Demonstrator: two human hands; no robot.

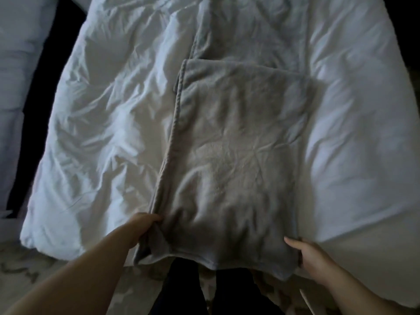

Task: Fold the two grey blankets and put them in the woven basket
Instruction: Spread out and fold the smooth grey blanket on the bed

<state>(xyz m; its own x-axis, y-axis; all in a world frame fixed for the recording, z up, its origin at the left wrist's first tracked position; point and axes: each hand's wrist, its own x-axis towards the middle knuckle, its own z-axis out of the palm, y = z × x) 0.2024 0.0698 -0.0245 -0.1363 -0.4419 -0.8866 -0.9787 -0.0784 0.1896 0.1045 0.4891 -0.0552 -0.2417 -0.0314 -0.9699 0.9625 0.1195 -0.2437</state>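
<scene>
Two hands, lower frame: left hand (143, 226) pinches the blanket (236, 155) at its left corner; right hand (311, 258) grips its right edge, on a duvet (102, 133).

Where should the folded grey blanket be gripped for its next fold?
Probably its two near corners, from the near side: the folded grey blanket lies as a long strip, near edge overhanging, where the left hand and right hand hold it.
</scene>
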